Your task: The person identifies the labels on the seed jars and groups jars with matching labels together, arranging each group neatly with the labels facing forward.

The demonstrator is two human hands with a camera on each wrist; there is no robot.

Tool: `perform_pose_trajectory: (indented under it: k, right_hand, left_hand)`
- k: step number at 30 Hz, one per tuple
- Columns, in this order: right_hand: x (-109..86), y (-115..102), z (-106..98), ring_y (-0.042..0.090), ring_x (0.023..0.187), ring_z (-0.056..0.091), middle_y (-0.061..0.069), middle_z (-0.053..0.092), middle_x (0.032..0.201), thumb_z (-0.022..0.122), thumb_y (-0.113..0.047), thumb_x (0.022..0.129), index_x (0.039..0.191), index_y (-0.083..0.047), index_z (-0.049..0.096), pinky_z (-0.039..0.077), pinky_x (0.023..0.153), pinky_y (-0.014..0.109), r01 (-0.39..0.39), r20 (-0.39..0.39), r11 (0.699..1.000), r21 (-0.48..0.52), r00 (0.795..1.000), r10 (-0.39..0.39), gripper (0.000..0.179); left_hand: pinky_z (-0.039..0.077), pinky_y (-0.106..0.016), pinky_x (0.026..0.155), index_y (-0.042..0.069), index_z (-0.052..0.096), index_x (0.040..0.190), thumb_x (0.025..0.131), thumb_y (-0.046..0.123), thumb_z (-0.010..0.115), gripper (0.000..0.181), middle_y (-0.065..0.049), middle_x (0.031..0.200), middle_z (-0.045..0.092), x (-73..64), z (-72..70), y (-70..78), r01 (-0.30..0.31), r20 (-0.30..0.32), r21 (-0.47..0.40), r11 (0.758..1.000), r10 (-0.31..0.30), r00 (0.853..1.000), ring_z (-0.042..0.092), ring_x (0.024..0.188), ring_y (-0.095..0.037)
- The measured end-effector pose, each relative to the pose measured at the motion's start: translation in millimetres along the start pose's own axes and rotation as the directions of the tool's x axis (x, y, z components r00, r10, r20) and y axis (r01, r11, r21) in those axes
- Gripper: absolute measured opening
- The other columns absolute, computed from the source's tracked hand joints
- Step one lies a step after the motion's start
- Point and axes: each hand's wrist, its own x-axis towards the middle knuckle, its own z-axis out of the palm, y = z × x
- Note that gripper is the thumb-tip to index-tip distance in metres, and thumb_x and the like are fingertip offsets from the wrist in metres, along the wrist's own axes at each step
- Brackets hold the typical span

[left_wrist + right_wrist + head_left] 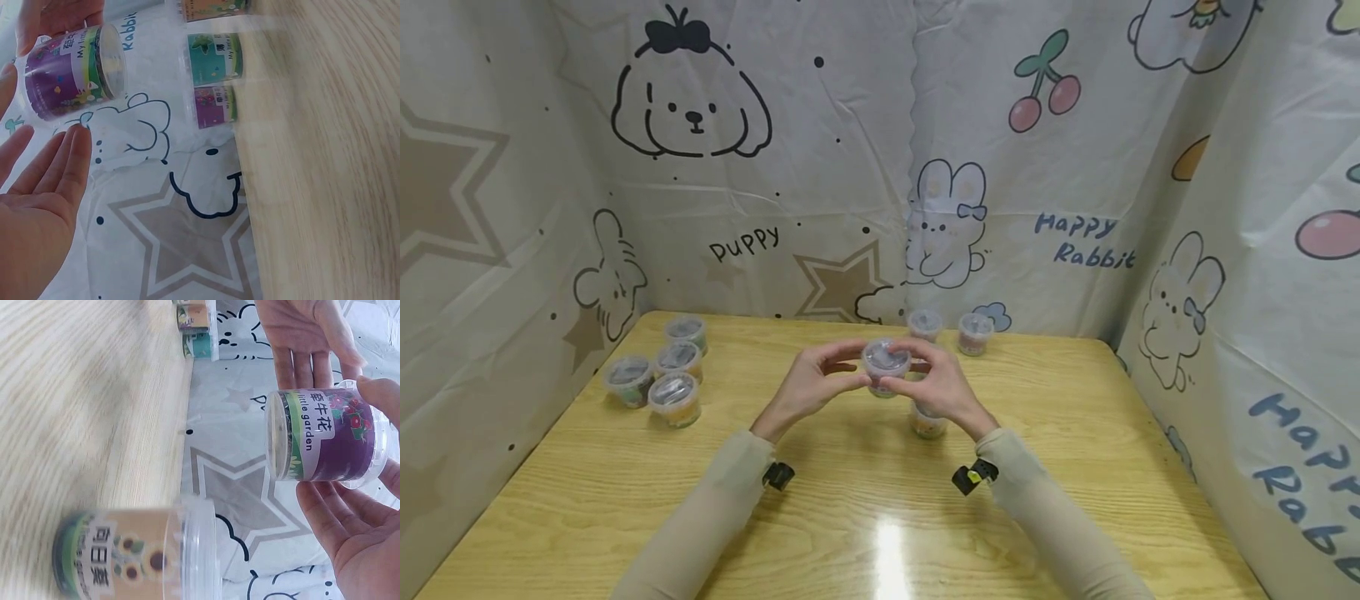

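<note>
Both hands hold one clear-lidded plastic tub (886,367) above the table, near the middle. Its wrapper is purple with red flowers and the words "little garden" (325,434). My left hand (816,383) grips its left side, thumb in front and fingers behind. On the opposite side, my right hand (946,385) holds it by the lid and rim. Under the right hand, partly hidden by it, stands an orange tub with sunflowers on its label (147,553). Behind the hands are a teal tub (215,59) and a smaller-looking purple tub (214,106).
Several similar lidded tubs (674,398) stand close together on the table's left side. Two more, one of them a pinkish tub (975,335), stand near the back edge. Printed cloth (850,192) walls the wooden table (820,517) at the back and both sides.
</note>
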Motion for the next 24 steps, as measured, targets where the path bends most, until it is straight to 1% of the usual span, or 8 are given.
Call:
perform_pose_trajectory:
  k: [6, 9, 11, 14, 16, 17, 22, 24]
  right_hand:
    - [0.0, 5, -11, 0.026, 0.112, 0.064, 0.007, 0.062, 0.13, 0.082, -0.029, 0.081, 0.122, -0.016, 0.065, 0.055, 0.092, 0.041, -0.042, -0.004, 0.999, -0.012, 0.999, 0.042, 0.047]
    - [-0.7, 8, -18, 0.028, 0.112, 0.064, 0.008, 0.063, 0.128, 0.081, -0.03, 0.082, 0.122, -0.016, 0.065, 0.055, 0.091, 0.041, -0.059, -0.02, 0.998, -0.028, 0.998, 0.059, 0.046]
    - [-0.9, 10, -22, 0.027, 0.113, 0.064, 0.007, 0.063, 0.126, 0.081, -0.031, 0.082, 0.121, -0.017, 0.065, 0.055, 0.092, 0.041, -0.072, -0.043, 0.996, -0.044, 0.997, 0.07, 0.045]
    - [-0.5, 13, -29, 0.028, 0.112, 0.063, 0.007, 0.063, 0.124, 0.082, -0.031, 0.082, 0.12, -0.017, 0.066, 0.055, 0.092, 0.041, -0.076, -0.079, 0.996, -0.054, 0.994, 0.072, 0.044]
    - [0.3, 16, -34, 0.028, 0.112, 0.063, 0.007, 0.062, 0.124, 0.082, -0.032, 0.081, 0.12, -0.018, 0.066, 0.055, 0.092, 0.041, -0.086, -0.094, 0.995, -0.054, 0.992, 0.081, 0.044]
    - [0.3, 17, -36, 0.028, 0.111, 0.063, 0.007, 0.061, 0.125, 0.082, -0.033, 0.081, 0.12, -0.018, 0.065, 0.055, 0.091, 0.041, -0.097, -0.099, 0.994, -0.055, 0.991, 0.091, 0.045]
    - [-0.7, 26, -52, 0.029, 0.106, 0.067, 0.006, 0.062, 0.123, 0.08, -0.043, 0.08, 0.123, -0.023, 0.064, 0.057, 0.086, 0.041, -0.192, -0.129, 0.977, -0.092, 0.975, 0.179, 0.05]
    - [-1.9, 32, -58, 0.029, 0.104, 0.068, 0.006, 0.064, 0.121, 0.08, -0.046, 0.08, 0.124, -0.023, 0.064, 0.057, 0.084, 0.043, -0.215, -0.149, 0.97, -0.117, 0.969, 0.197, 0.052]
  left_hand:
    - [0.052, -0.043, 0.097, 0.003, 0.064, 0.127, 0.086, 0.014, 0.077, 0.045, -0.015, 0.128, 0.065, -2.8, -0.7, -1.5, 0.025, -0.012, 0.075, 0.997, -0.024, 1.0, 0.063, 0.116, -0.03]
    - [0.052, -0.043, 0.097, 0.004, 0.065, 0.126, 0.089, 0.018, 0.074, 0.041, -0.013, 0.127, 0.066, -4.8, -0.9, -1.4, 0.018, -0.014, 0.15, 0.989, -0.016, 1.0, 0.063, 0.115, -0.029]
    - [0.054, -0.045, 0.093, 0.006, 0.066, 0.125, 0.092, 0.022, 0.071, 0.037, -0.012, 0.126, 0.067, -6.1, -1.3, -1.3, 0.008, -0.013, 0.217, 0.976, -0.005, 1.0, 0.064, 0.114, -0.03]
    - [0.055, -0.047, 0.09, 0.007, 0.067, 0.125, 0.096, 0.028, 0.065, 0.037, -0.011, 0.126, 0.067, -7.4, -2.3, -2.1, -0.024, 0.013, 0.332, 0.943, 0.021, 1.0, 0.064, 0.114, -0.03]
    - [0.055, -0.048, 0.089, 0.009, 0.066, 0.127, 0.097, 0.032, 0.063, 0.038, -0.01, 0.128, 0.066, -7.9, -3.6, -3.5, -0.027, 0.03, 0.406, 0.913, 0.016, 0.999, 0.064, 0.116, -0.029]
    - [0.054, -0.048, 0.091, 0.009, 0.065, 0.128, 0.097, 0.034, 0.062, 0.04, -0.01, 0.129, 0.066, -8.3, -4.4, -4.3, -0.031, 0.039, 0.441, 0.897, 0.015, 0.999, 0.063, 0.118, -0.028]
    - [0.047, -0.046, 0.103, 0.01, 0.062, 0.133, 0.098, 0.035, 0.06, 0.043, -0.01, 0.134, 0.063, -11.1, -10.3, -10.6, -0.015, 0.079, 0.584, 0.812, -0.038, 0.996, 0.058, 0.125, -0.028]
    - [0.045, -0.047, 0.106, 0.009, 0.061, 0.133, 0.098, 0.035, 0.06, 0.043, -0.011, 0.134, 0.062, -12.8, -13.0, -12.9, -0.012, 0.1, 0.618, 0.786, -0.063, 0.993, 0.057, 0.126, -0.029]
